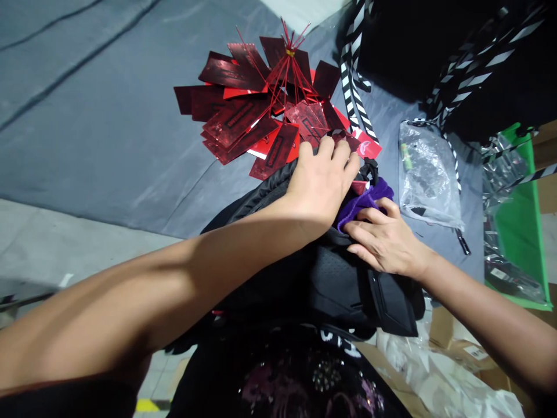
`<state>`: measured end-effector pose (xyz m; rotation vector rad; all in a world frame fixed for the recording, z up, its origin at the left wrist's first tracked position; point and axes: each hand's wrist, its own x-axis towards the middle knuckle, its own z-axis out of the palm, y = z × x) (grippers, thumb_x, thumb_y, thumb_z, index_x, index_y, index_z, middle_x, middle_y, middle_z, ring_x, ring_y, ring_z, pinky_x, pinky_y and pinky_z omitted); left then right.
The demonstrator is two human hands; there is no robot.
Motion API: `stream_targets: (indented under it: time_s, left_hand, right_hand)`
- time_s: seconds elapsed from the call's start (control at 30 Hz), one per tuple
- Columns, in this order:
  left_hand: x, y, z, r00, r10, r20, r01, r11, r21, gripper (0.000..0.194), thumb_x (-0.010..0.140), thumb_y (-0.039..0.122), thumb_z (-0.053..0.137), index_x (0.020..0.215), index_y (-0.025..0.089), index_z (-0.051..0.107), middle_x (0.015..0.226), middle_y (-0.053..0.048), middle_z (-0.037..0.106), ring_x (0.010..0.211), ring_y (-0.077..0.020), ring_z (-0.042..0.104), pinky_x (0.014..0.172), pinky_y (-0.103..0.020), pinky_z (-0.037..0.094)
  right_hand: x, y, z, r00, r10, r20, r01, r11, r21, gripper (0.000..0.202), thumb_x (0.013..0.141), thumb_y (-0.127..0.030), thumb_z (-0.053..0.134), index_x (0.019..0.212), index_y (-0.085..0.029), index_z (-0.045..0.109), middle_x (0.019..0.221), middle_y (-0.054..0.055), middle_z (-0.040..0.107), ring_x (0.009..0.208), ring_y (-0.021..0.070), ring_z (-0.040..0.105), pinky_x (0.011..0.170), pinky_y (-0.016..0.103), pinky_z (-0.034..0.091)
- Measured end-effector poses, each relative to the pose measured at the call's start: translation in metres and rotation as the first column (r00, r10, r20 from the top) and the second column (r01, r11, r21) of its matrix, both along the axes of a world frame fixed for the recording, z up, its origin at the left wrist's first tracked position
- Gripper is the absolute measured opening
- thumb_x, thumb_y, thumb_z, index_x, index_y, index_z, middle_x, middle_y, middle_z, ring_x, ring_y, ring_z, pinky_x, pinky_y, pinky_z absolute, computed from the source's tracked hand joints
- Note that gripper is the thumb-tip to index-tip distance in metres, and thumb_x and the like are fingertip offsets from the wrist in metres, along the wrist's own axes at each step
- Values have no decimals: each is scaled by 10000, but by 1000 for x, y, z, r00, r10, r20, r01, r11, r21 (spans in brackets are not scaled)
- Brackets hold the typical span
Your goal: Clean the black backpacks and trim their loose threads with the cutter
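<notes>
A black bag (322, 278) lies at the table's front edge, in front of my body. My left hand (324, 180) rests on its upper opening, fingers bent over the rim; what they grip, if anything, is hidden. Purple cloth (363, 203) shows in the opening. My right hand (383, 235) is closed on the cloth and the bag's edge, to the right of my left hand. Just beyond the bag, dark red tags (237, 119) on red strings lie fanned out, tied together by a yellow band.
A clear plastic pouch (429, 174) lies on the grey table covering (108, 128). Black-and-white striped straps (352, 87) stretch across the back right. On the right stands a green bin (528, 232) with plastic-wrapped items. Cardboard and clear plastic wrap (444, 371) lie below at right.
</notes>
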<state>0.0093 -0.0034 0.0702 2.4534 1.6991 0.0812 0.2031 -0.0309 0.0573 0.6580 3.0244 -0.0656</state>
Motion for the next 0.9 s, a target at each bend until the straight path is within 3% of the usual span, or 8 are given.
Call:
stream_targets:
  time_s: [0.2, 0.47, 0.57, 0.7, 0.9]
  left_hand:
    - [0, 1, 2, 999, 4, 53, -3, 1000, -31, 692, 842, 280, 665, 1473, 224, 385, 1501, -137, 384, 1322, -364, 360, 1028, -469, 341]
    - [2, 4, -1, 999, 31, 42, -29, 998, -55, 706, 858, 383, 616, 1491, 260, 329, 1492, -120, 401, 1358, -401, 329, 1039, -511, 325]
    - [1, 3, 1, 1000, 9, 4, -9, 1000, -24, 624, 906, 280, 529, 1495, 223, 333, 1486, -126, 412, 1352, -378, 354, 1021, -498, 360]
    - [0, 2, 3, 999, -8, -47, 8, 1000, 4, 537, 937, 116, 360, 1473, 142, 379, 1479, -168, 423, 1327, -348, 398, 976, -475, 409]
    - [1, 3, 2, 999, 13, 36, -11, 999, -35, 592, 903, 192, 545, 1473, 172, 386, 1474, -173, 416, 1335, -375, 383, 1017, -483, 357]
  right_hand:
    - [16, -8, -4, 994, -62, -87, 60, 998, -21, 331, 1004, -342, 389, 1209, -156, 571, 946, 52, 723, 1036, 241, 534, 1044, 493, 256]
    - [-5, 0, -3, 1000, -3, -2, 3, 1000, -4, 498, 1026, -479, 295, 1234, -120, 571, 1037, 106, 726, 1120, 273, 508, 1013, 486, 256]
    - [-4, -1, -2, 999, -24, -27, 24, 999, -21, 479, 1025, -467, 311, 1199, -122, 595, 965, 97, 729, 1057, 260, 520, 1020, 477, 252]
    - [-4, -4, -4, 999, -24, -24, 24, 1000, 13, 518, 1021, -479, 308, 1260, -102, 572, 951, 113, 728, 1138, 285, 484, 1023, 492, 240]
    - [-7, -5, -5, 999, -38, -7, 38, 999, 27, 532, 1030, -483, 273, 1274, -104, 555, 968, 103, 734, 1127, 269, 493, 1047, 487, 230]
